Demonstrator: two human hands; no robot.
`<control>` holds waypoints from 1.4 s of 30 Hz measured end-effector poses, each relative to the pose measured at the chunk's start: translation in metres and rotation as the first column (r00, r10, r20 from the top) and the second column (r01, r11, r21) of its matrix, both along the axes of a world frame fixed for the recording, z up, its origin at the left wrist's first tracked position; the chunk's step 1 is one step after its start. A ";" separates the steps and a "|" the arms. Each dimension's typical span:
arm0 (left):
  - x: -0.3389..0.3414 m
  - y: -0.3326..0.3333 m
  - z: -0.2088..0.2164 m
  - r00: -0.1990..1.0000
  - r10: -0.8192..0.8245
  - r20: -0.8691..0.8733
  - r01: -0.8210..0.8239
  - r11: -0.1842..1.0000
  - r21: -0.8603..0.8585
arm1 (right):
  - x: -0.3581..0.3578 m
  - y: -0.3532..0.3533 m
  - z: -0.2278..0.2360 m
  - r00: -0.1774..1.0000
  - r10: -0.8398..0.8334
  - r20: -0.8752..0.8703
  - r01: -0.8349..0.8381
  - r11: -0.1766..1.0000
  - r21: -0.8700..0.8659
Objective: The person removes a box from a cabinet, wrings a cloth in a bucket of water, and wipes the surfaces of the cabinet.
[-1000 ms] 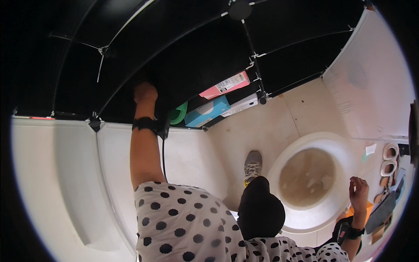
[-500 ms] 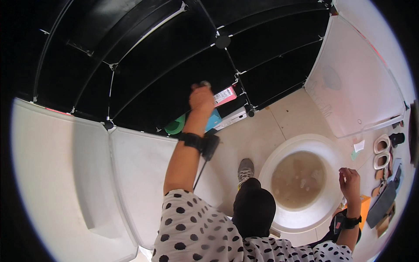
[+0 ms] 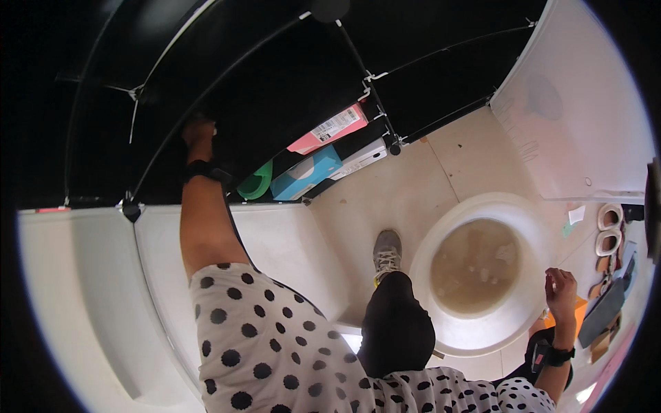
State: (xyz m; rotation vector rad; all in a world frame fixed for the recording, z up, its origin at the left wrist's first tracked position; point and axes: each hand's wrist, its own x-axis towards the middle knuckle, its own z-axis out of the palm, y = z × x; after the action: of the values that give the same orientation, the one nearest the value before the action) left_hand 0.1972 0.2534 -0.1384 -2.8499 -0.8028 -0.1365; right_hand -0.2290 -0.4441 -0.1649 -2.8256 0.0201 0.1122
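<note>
My left hand (image 3: 199,131) reaches into the dark of a black cube shelf (image 3: 275,82), at its left side. Its fingers look bunched, and deep shade hides most of them. A small pale spot shows at its edge, too dim to name. Below and right of that hand, a green round item (image 3: 257,183), a blue box (image 3: 307,172) and a pink box (image 3: 332,130) lie in the shelf. My right hand (image 3: 561,288) hangs in the air beside a white basin (image 3: 421,275) of murky water (image 3: 475,267). Its fingers are loosely bent and apart, with nothing seen in them.
A white box (image 3: 361,158) lies by the shelf's lower edge. White panels (image 3: 578,138) flank it on both sides. My shoe (image 3: 387,249) stands on the tiled floor left of the basin. Several shoes (image 3: 609,217) and an orange box (image 3: 577,316) are at the right.
My left hand has moved left and deeper into the shelf, uncovering the blue and pink boxes. The view has shifted with my head. My right hand stays beside the basin.
</note>
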 end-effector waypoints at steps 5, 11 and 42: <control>0.050 0.008 -0.015 0.927 0.374 -0.027 -0.368 0.895 -0.251 | 0.008 0.000 -0.013 1.000 0.001 -0.015 -0.001 1.000 0.001; 0.104 -0.055 -0.024 1.000 0.006 -0.031 -0.008 0.996 -0.091 | 0.014 0.005 -0.013 0.999 0.024 -0.022 -0.024 1.000 -0.008; -0.262 -0.437 -0.029 -0.351 -0.920 -0.171 0.237 0.090 -0.967 | 0.003 -0.007 0.036 0.964 0.056 0.258 -0.062 0.998 0.016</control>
State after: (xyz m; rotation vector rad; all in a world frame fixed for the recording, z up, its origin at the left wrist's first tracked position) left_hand -0.0651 -0.1841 -0.1673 -2.3122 1.6499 1.8585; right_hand -0.2260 -0.4506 -0.1290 -2.7946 -0.1226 -0.2411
